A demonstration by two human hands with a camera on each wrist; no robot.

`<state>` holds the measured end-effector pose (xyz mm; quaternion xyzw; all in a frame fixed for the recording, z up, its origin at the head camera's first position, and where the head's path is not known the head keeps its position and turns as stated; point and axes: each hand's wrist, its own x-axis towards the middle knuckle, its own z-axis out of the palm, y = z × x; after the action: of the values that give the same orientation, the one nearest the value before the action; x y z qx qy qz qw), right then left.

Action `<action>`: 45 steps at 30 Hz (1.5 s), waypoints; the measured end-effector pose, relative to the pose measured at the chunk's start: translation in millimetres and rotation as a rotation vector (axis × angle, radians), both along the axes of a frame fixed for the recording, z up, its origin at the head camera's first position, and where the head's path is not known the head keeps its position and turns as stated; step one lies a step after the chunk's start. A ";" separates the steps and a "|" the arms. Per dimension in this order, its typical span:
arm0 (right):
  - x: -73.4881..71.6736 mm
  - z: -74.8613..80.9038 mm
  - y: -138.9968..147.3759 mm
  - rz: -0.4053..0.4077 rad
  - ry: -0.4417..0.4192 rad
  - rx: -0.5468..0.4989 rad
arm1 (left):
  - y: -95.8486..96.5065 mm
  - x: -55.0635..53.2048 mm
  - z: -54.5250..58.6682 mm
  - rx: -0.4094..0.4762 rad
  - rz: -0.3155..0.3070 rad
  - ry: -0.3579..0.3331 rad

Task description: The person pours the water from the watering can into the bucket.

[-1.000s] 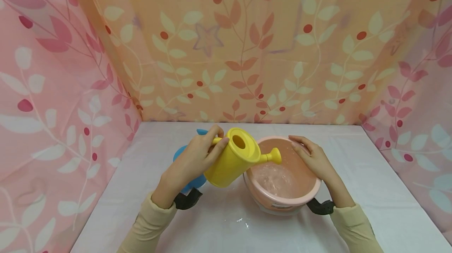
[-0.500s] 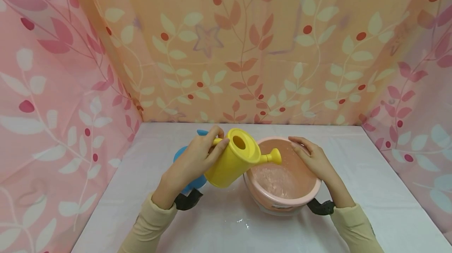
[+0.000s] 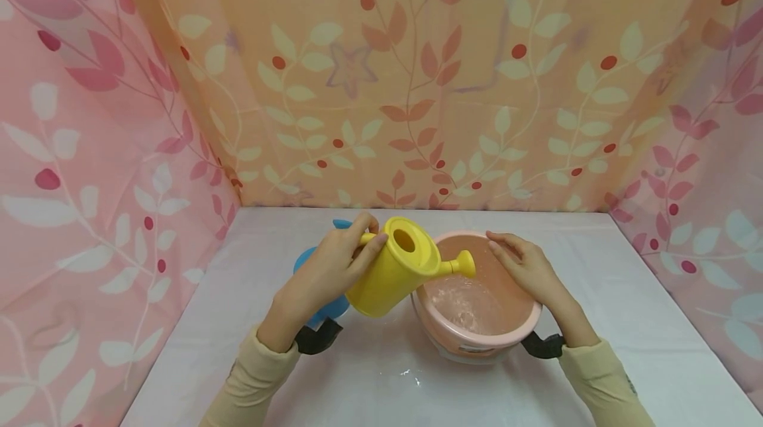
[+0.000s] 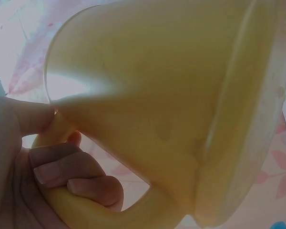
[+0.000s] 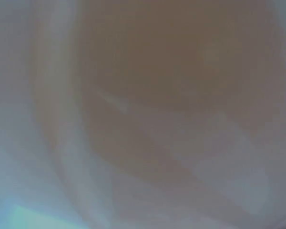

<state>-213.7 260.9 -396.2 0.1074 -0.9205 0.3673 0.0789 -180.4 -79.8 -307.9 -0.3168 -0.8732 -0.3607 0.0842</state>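
My left hand (image 3: 334, 258) grips the handle of a yellow watering can (image 3: 387, 278), fingers curled through the loop in the left wrist view and thumb by the can's body. The can (image 4: 148, 95) is tilted to the right, its sprinkler head (image 3: 463, 264) over a round pink basin (image 3: 477, 337). Rippling, bubbly water (image 3: 459, 301) lies inside the basin. At the basin's right side, my right hand (image 3: 527, 268) holds the rim, thumb on the inner side and fingers over the edge. Only blurred basin wall (image 5: 171, 62) shows in the right wrist view.
A blue plastic object (image 3: 328, 308), mostly hidden, stands behind my left hand and the can. Small water drops (image 3: 411, 375) lie on the white tabletop (image 3: 334, 387) in front of the basin. Patterned cloth walls (image 3: 381, 83) border the table at the back and both sides.
Ripples in the basin's water have shifted. Both hands, the watering can and the basin stay practically where they were.
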 end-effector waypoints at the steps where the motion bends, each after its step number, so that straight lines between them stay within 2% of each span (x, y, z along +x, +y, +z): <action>1: 0.1 0.6 -0.3 -0.003 0.001 0.014 | 0.2 0.0 0.0 -0.001 -0.002 -0.003; 10: -4.7 7.9 -1.2 -0.014 0.052 0.112 | 0.6 0.7 0.2 0.002 -0.002 -0.001; 19: -9.9 6.5 -1.4 -0.040 0.104 0.106 | 1.1 1.7 0.8 -0.003 0.003 -0.005; 27: -4.8 10.3 -9.3 -0.100 0.092 0.153 | 1.0 2.6 1.5 -0.003 0.007 -0.006; 33: -2.9 12.5 -10.3 -0.133 0.076 0.151 | 1.5 2.8 0.7 0.010 0.001 -0.014; 38: -4.1 12.5 -10.2 -0.128 0.066 0.125 | 1.6 1.5 -0.1 0.001 0.003 -0.012; 45: -5.7 7.2 -10.1 -0.132 0.079 0.176 | 1.3 2.1 0.6 0.000 0.008 -0.020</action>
<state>-219.4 250.8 -388.9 0.0674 -0.9504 0.2748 0.1293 -178.3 -78.5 -307.3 -0.3095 -0.8754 -0.3634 0.0767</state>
